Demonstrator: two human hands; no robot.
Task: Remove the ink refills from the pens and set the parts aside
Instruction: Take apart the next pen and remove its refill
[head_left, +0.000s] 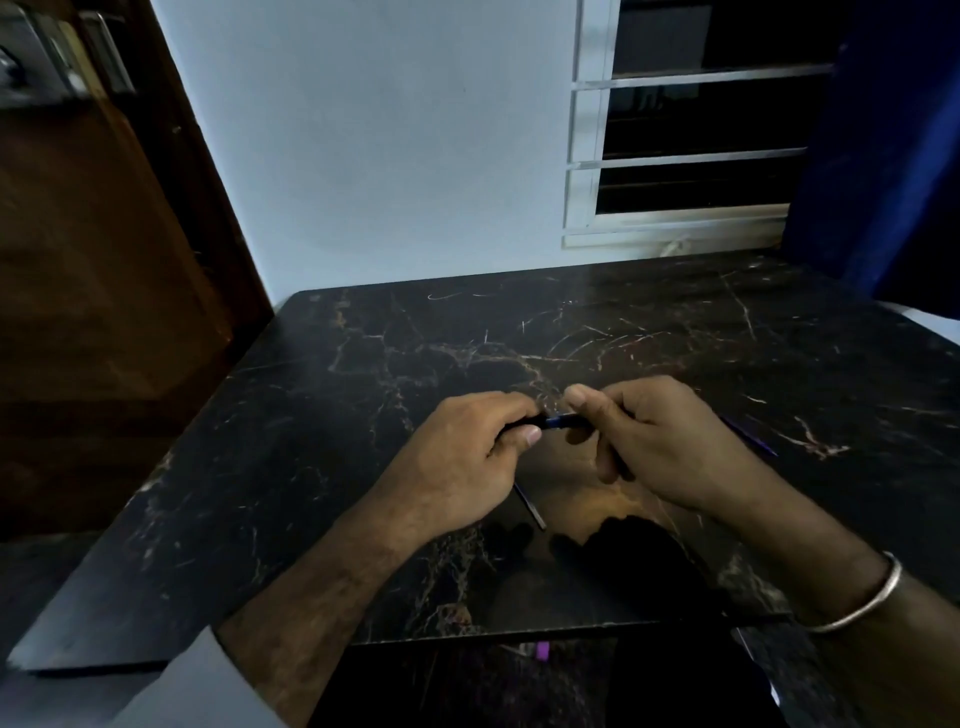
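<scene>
Above the middle of the dark marble desk (363, 364), the left hand (467, 457) and right hand (660, 441) each close a grip on one end of a dark pen (558, 422), its long axis running left to right between them. A thin refill (530, 506) lies on the desk below the left hand, angled toward the near right. Another slim rod (753, 439) lies right of the right hand.
</scene>
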